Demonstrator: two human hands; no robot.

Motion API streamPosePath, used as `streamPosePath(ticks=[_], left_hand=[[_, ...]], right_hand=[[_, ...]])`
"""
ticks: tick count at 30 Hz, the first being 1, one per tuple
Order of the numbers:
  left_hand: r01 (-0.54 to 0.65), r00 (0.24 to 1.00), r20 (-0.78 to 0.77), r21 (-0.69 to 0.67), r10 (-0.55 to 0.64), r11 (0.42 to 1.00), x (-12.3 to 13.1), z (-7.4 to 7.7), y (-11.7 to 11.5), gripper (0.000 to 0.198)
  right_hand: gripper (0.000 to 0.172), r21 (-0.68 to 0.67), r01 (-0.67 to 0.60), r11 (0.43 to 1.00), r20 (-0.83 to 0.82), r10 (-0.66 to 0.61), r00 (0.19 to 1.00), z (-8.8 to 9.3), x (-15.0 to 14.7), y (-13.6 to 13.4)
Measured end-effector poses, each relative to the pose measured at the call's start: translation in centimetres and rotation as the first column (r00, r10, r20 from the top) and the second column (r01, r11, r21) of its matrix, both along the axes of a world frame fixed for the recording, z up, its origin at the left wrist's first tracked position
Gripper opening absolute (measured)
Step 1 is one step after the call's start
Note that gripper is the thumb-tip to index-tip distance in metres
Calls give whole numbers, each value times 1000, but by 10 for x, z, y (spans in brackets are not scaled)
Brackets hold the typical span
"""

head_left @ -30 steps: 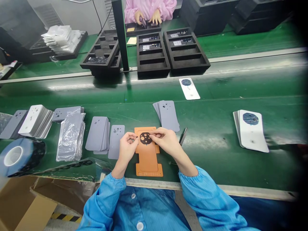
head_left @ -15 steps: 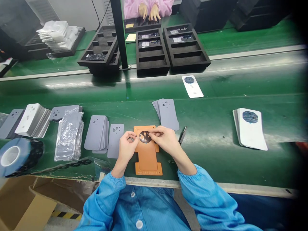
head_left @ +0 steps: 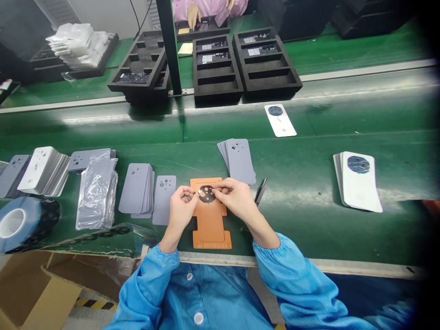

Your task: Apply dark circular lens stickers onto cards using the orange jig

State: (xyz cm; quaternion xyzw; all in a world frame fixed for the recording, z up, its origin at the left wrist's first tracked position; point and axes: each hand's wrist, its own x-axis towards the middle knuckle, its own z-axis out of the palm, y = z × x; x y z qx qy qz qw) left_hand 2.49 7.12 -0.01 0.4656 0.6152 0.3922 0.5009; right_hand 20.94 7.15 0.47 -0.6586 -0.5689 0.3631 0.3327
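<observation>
A round black adhesive piece with holes [head_left: 207, 198] lies over the upper part of an orange fixture plate [head_left: 210, 225]. My left hand [head_left: 183, 206] has its fingers pinched at the piece's left edge. On the opposite edge, my right hand [head_left: 236, 198] pinches the piece between thumb and fingertips. A single grey phone back panel [head_left: 163, 204] lies left of my left hand. Beyond my right hand is a fanned stack of grey panels [head_left: 242, 162]. A dark slim tool [head_left: 261, 191], perhaps tweezers, rests beside my right wrist.
White panels with dark discs [head_left: 360, 188] are stacked at right; another white panel [head_left: 280, 123] lies farther back. Grey panel stacks [head_left: 134, 188], a plastic-wrapped pile [head_left: 96, 197] and a tape roll [head_left: 12, 223] occupy the left. Black trays [head_left: 218, 91] and a co-worker's hand [head_left: 193, 16] are across.
My hands keep nearly the same pinch on the black piece. The white panel at the back has shifted slightly right. Across the line, the co-worker's hands have moved apart, one raising a flat piece.
</observation>
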Motion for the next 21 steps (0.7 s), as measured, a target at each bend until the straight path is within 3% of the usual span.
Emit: streamPosePath(ticks=[11, 15, 21], left_hand=[[-14, 999, -32, 3, 14, 1000, 2, 1, 0, 17], [-14, 998, -68, 1, 14, 1000, 4, 3, 0, 16], [-15, 999, -43, 4, 15, 1000, 4, 3, -1, 16]], right_hand=[[14, -5, 22, 1000, -7, -23, 1000, 0, 1, 0], [9, -42, 41, 998, -63, -44, 997, 1, 4, 0], [17, -118, 22, 993, -205, -46, 978, 1, 10, 0]])
